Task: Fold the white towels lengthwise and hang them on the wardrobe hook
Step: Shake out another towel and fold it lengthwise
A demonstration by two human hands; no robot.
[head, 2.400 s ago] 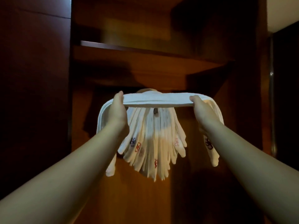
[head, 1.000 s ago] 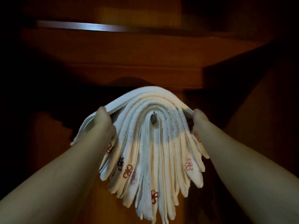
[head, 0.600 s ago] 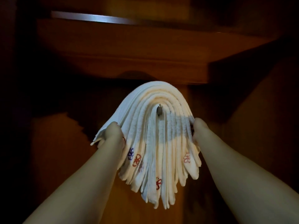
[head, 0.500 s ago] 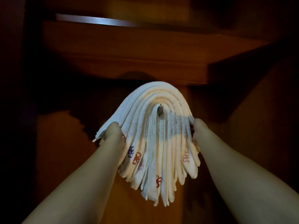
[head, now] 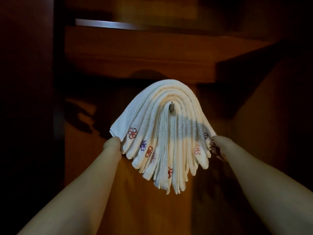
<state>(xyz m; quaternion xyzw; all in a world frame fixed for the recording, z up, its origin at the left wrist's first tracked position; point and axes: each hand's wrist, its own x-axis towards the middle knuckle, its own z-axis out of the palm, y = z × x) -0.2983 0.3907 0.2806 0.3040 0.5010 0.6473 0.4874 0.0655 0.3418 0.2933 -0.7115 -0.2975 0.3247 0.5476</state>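
Several folded white towels (head: 162, 133) with small red and purple embroidered marks hang draped over a metal wardrobe hook (head: 171, 108), fanning down on both sides. My left hand (head: 112, 144) touches the lower left edge of the outermost towel; whether it grips the cloth is unclear. My right hand (head: 217, 147) is at the lower right edge, fingers curled against the towel ends. The hook's tip shows at the centre of the arch; the rest of it is hidden by cloth.
The towels hang against the wooden back panel (head: 94, 167) of a dim wardrobe. A wooden shelf (head: 135, 48) runs just above them. Dark side walls close in at the left (head: 25, 99) and right (head: 279, 116).
The top towel, held stretched above the hook earlier, now lies draped over the stack. Both hands have slid down from the towels' upper sides to their lower edges.
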